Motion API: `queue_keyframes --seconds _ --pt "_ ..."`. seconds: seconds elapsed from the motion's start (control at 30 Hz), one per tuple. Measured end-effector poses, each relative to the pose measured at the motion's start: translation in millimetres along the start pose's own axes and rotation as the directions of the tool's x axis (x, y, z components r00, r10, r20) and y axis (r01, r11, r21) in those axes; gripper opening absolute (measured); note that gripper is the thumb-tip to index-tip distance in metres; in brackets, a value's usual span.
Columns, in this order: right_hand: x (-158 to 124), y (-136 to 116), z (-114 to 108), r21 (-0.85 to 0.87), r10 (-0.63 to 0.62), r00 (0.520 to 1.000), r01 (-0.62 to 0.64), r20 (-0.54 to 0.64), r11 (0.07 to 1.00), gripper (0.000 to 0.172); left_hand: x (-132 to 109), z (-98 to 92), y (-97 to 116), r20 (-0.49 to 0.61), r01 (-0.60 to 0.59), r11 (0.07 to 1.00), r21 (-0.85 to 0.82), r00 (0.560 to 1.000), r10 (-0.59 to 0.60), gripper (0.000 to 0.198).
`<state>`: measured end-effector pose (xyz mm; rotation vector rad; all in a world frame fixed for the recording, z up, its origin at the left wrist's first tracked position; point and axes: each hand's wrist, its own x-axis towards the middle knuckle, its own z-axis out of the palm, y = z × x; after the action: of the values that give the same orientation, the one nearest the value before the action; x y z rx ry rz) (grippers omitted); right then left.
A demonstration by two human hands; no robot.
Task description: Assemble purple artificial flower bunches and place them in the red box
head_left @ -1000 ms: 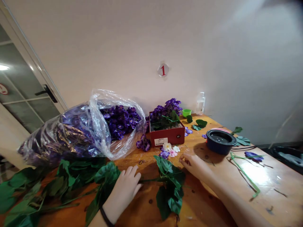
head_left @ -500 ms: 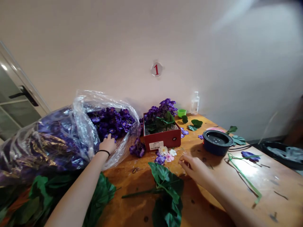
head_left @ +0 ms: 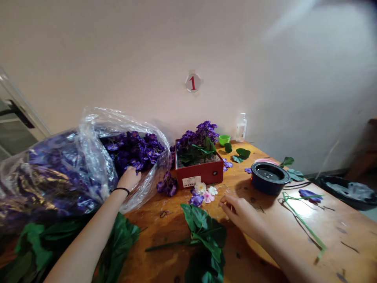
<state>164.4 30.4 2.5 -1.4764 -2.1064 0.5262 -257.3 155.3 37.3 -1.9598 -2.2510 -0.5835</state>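
Purple flowers [head_left: 132, 151]: dense clusters of small, deep-violet blossoms. Fill a clear, crinkled plastic bag [head_left: 88, 157] lying on its side at the left of the counter [head_left: 294, 220], mouth facing right.

Left hand [head_left: 129, 177]: sits in the bag mouth, fingers bent down among the blossoms; grip hidden, so cannot tell whether closed on any.

Right hand [head_left: 240, 210]: rests on the counter, fingers loosely spread, holding nothing; just beside a leafy green stem [head_left: 203, 226], near loose pale blossoms [head_left: 203, 190].

Red box [head_left: 200, 175]: stands right of the bag, holds more purple blooms and leaves.
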Motion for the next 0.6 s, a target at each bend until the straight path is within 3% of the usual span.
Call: queue_keyframes --seconds 0.2,0.33,0.37,0.43,0.5,0.57,0.6 --pt "-1 3 2 0.015 -0.04 0.999 0.04 -0.03 0.999 0.027 -25 -49.2 16 -0.006 -0.011 0.979 -0.205 1.0 0.01 0.046" --pt "5 5 -2 0.121 -0.076 0.987 0.093 -0.139 0.988 0.029 -59 -91.2 49 0.024 -0.038 0.925 -0.378 0.998 0.051 0.052" --pt "8 1 -6 0.178 -0.081 0.981 0.113 -0.177 0.978 0.029 -70 -101.5 61 0.074 -0.036 0.865 -0.501 0.994 0.084 0.053" --pt "14 -16 -18 0.307 -0.107 0.967 0.177 -0.232 0.935 0.033 -94 -118.5 88 0.099 -0.066 0.763 -0.643 0.981 0.168 0.052" --pt "18 -44 -36 0.397 -0.18 0.953 0.268 -0.245 0.878 0.056 -117 -128.4 116 0.092 -0.128 0.702 -0.701 0.959 0.267 0.051" --pt "22 -75 -55 0.353 -0.274 0.929 0.35 -0.249 0.868 0.073 -136 -131.1 142 0.06 -0.2 0.66 -0.724 0.935 0.35 0.049" --pt "25 -89 -63 0.284 -0.316 0.915 0.381 -0.249 0.88 0.07 -143 -130.8 153 0.035 -0.237 0.64 -0.731 0.923 0.382 0.047"
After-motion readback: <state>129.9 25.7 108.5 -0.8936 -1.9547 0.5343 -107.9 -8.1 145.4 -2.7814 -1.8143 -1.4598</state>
